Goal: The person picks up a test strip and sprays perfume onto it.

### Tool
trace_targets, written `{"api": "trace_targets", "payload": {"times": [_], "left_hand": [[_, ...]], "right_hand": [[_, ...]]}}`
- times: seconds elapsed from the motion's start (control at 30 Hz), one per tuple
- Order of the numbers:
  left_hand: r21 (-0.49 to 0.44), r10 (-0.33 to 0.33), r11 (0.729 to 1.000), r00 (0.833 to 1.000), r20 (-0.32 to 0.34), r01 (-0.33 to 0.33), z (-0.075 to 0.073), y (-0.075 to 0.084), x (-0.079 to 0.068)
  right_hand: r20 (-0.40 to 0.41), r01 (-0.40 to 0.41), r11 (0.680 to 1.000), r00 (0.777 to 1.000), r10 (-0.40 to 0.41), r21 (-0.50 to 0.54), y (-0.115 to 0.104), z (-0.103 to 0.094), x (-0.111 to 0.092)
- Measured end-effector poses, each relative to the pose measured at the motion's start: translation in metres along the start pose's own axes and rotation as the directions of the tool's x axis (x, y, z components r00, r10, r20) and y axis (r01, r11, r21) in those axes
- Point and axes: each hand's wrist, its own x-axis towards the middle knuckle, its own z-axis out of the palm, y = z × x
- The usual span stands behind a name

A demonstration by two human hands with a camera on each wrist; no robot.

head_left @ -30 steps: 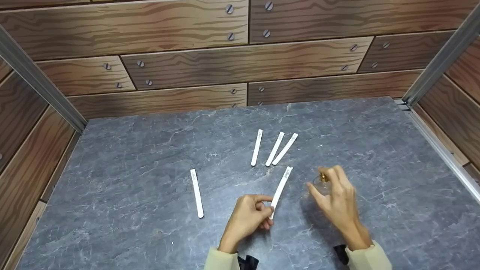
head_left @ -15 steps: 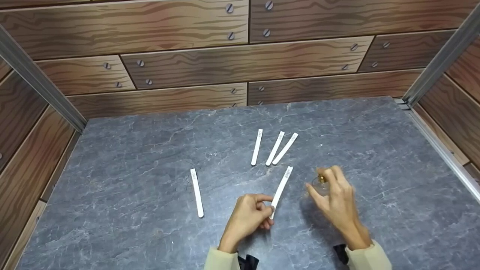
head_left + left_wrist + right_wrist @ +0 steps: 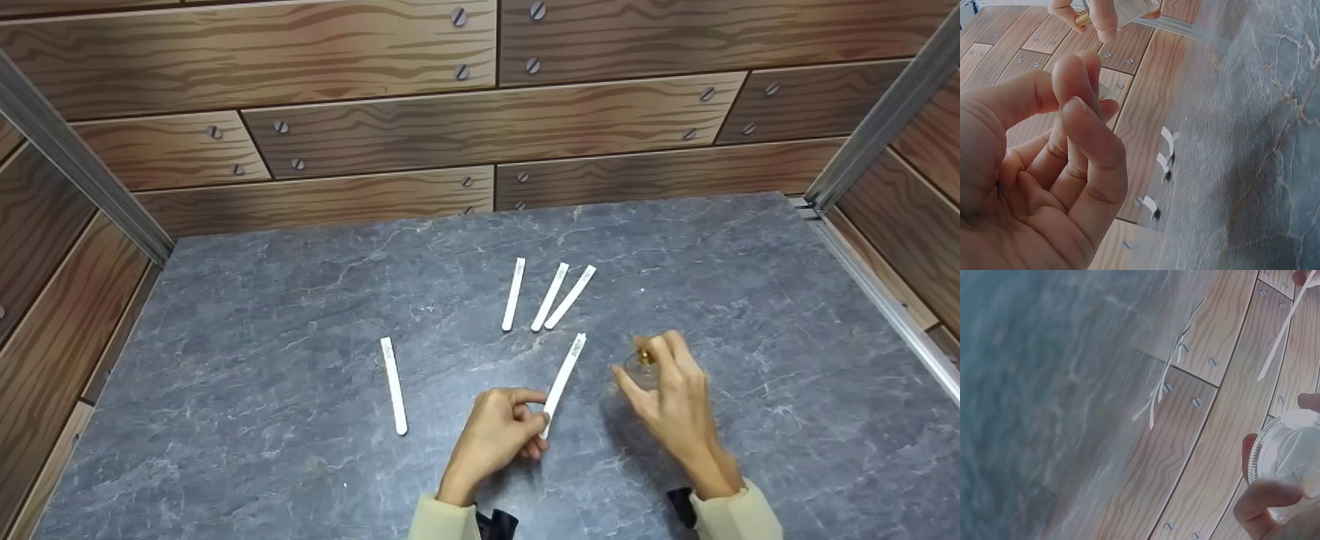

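My left hand [image 3: 495, 431] pinches the lower end of a white paper perfume test strip [image 3: 564, 379] between thumb and fingers. The strip slants up and to the right, with small dark print near its far end. My right hand [image 3: 679, 401] grips a clear glass perfume bottle [image 3: 639, 373], a finger on its gold spray top [image 3: 645, 356]. The bottle is held just right of the strip, not touching it. In the right wrist view the ribbed round base of the bottle [image 3: 1292, 455] faces the camera. From the left wrist, fingers hide most of the held strip.
Three more white test strips [image 3: 514, 295] lie farther back on the grey marbled table [image 3: 300, 360]. Another single strip [image 3: 394, 386] lies left of my left hand. Wood-patterned walls [image 3: 375, 135] with metal corner posts [image 3: 885, 105] enclose the table at the back and sides.
Both hands stay almost in place. The bottle and its gold top shift very slightly in the right hand's grip; the test strips on the table have not moved.
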Motion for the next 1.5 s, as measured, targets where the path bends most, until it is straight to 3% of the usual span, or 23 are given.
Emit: {"api": "trace_targets", "payload": {"times": [0.37, 0.67, 0.9, 1.5], "left_hand": [[-0.006, 0.004, 1.000, 1.000, -0.010, -0.004, -0.001, 0.000, -0.001], [-0.015, 0.010, 1.000, 0.998, -0.064, -0.011, -0.016, -0.002, 0.003], [-0.036, 0.008, 0.999, 0.995, -0.100, -0.012, -0.025, -0.002, 0.010], [0.028, 0.047, 0.999, 0.982, -0.181, -0.043, -0.047, -0.006, 0.032]], "right_hand": [[0.008, -0.004, 1.000, 1.000, 0.004, 0.003, 0.002, 0.001, 0.000], [-0.005, -0.006, 1.000, 1.000, 0.006, 0.014, 0.003, -0.002, 0.002], [-0.010, -0.003, 1.000, 1.000, 0.003, 0.007, 0.004, -0.004, 0.002], [-0.008, -0.010, 1.000, 1.000, 0.011, 0.007, 0.006, -0.005, 0.003]]}}
